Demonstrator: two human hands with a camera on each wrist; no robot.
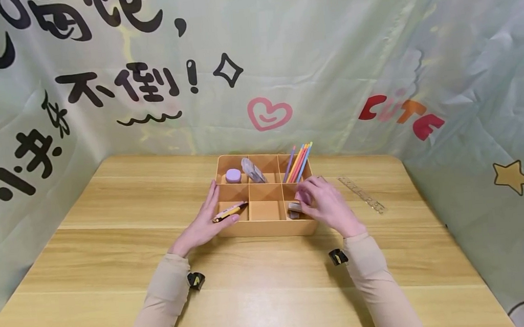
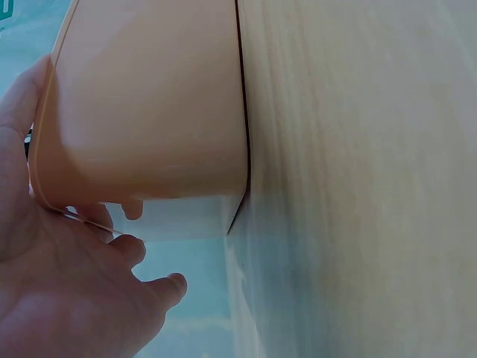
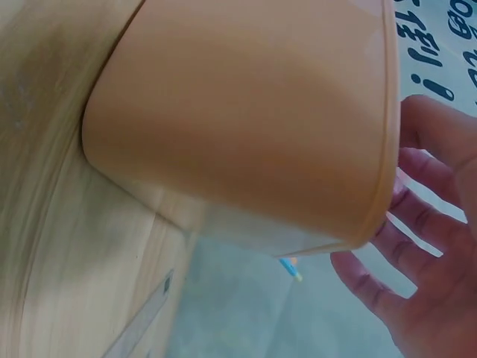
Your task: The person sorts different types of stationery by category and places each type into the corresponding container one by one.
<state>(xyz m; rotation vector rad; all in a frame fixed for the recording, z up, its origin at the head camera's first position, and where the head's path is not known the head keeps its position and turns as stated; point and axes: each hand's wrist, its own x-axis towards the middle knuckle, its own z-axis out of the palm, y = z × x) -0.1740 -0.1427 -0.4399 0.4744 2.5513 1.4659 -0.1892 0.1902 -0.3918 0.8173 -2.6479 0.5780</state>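
An orange desk organizer [image 1: 267,229] with several compartments stands at the middle of the table. My left hand [image 1: 204,220] rests on its left edge, fingers extended along the side and thumb over the front left compartment, where two pens [image 1: 230,212] lie. Above the front right compartment, my right hand [image 1: 327,202] pinches a small pink object [image 1: 303,197], mostly hidden by the fingers. A small grey block-like item [image 1: 294,210] sits below it. In the right wrist view the right hand [image 3: 428,224] is beside the organizer's rim [image 3: 389,149].
Behind, the organizer holds a purple-lidded round item [image 1: 233,176], a translucent greyish-purple item [image 1: 253,170] leaning over a divider, and several colored pencil-like sticks [image 1: 298,163]. A clear ruler [image 1: 361,195] lies on the table [image 1: 263,291] to the right. Printed cloth [image 1: 328,66] hangs around the table.
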